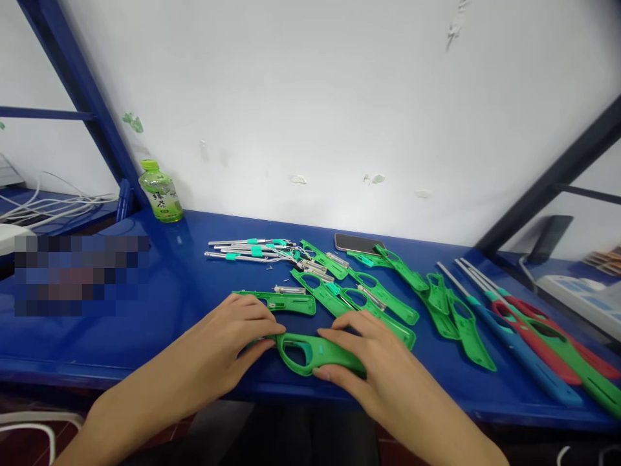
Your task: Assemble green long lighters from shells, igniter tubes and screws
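Near the front edge of the blue table, both hands are on a green long-nosed gas lighter (315,353) with a trigger loop. My left hand (242,333) pinches its narrow front end, which the fingers partly hide. My right hand (366,353) is closed around the handle, thumb below and fingers above. Just beyond lies a green casing half (297,303) beside a clear fuel tank (290,290). Further back are several metal lighter tubes (242,250) with teal collars and thin wires. Green casing halves (381,298), some with clear tanks, spread out behind my right hand.
Blue, red and green whole lighters, among them a blue lighter (538,366), lie at the right. A phone (359,244) rests near the white wall (310,97). At the back left stands a green tea bottle (162,195). Blue metal posts (87,110) flank the table.
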Demonstrator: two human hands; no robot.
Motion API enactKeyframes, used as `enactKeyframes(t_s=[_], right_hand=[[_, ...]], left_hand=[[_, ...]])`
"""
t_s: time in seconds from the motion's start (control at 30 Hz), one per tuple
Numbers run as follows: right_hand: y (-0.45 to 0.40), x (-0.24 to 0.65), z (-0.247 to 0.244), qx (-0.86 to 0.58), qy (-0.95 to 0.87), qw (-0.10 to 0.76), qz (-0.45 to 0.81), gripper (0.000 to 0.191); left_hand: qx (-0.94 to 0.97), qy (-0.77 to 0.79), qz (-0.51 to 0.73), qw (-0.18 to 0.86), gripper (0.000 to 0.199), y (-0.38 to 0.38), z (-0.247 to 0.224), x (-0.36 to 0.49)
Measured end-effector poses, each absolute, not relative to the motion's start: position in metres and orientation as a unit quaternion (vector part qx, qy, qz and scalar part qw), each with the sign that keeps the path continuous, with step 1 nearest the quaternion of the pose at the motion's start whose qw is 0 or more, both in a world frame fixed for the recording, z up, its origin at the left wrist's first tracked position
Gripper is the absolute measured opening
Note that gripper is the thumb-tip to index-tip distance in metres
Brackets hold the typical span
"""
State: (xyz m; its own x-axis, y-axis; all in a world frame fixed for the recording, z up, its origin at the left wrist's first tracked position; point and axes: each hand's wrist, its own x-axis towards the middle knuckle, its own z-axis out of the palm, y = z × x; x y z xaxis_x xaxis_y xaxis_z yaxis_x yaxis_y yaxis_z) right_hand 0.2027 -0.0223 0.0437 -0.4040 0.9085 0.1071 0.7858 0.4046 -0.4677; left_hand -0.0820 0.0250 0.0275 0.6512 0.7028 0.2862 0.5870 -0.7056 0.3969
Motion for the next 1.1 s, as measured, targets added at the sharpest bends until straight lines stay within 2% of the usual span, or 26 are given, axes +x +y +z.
enactKeyframes(t_s=[0.33,0.53,0.8,0.93,1.1], right_hand=[[-0.023,0.203,0.043,-0.521,-0.822,0.157,0.166,0.040],[-0.020,0.208,0.038,-0.517,-0.824,0.171,0.158,0.032],[-0.024,0.198,0.034,-0.572,-0.799,0.150,0.110,0.034],[-0.025,0.193,0.041,-0.598,-0.782,0.130,0.119,0.034],[-0.024,0.192,0.043,-0.597,-0.777,0.149,0.135,0.029]], left_hand=[[0.903,0.351,0.200,0.145,0.024,0.026,0.022,-0.080],[0.905,0.348,0.203,0.134,0.024,0.026,0.023,-0.078],[0.907,0.337,0.225,0.114,0.025,0.027,0.016,-0.077],[0.916,0.328,0.221,0.073,0.026,0.026,0.016,-0.075],[0.918,0.342,0.199,0.031,0.032,0.026,0.010,-0.072]])
